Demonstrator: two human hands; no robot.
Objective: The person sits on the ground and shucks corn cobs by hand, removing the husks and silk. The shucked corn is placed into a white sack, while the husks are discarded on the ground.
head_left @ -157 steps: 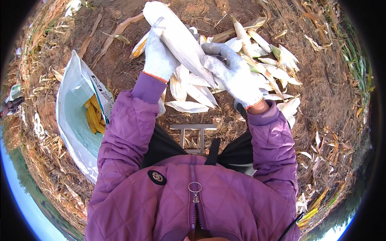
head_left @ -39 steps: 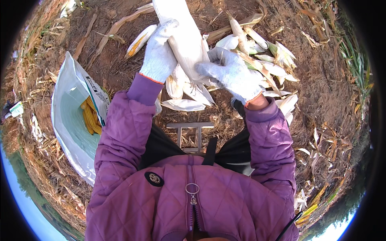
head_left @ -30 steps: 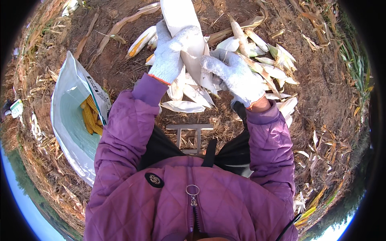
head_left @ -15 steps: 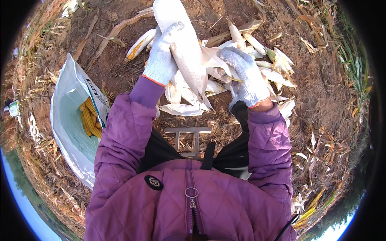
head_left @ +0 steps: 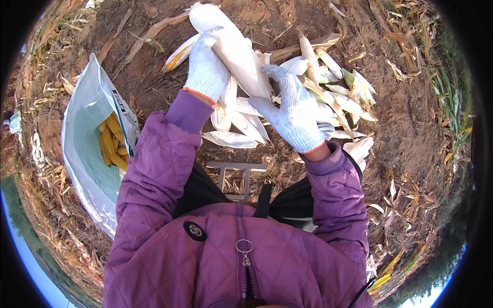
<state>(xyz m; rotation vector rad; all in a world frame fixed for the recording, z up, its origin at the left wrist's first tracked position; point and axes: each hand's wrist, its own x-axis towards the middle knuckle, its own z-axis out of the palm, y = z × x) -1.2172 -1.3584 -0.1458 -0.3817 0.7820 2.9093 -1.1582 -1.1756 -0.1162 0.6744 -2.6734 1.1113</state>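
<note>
bare soil (head_left: 145, 84) is leaving you a gap between the white sack (head_left: 82, 118) and your left hand (head_left: 206, 69), pale husks (head_left: 349, 104) are crowding soil beyond your right hand (head_left: 296, 112), an ear (head_left: 240, 57) is barring the space between

1 pale, husk-wrapped corn ear (head_left: 239, 55), slanted in left hand (head_left: 206, 66), broad end farthest away.
</note>
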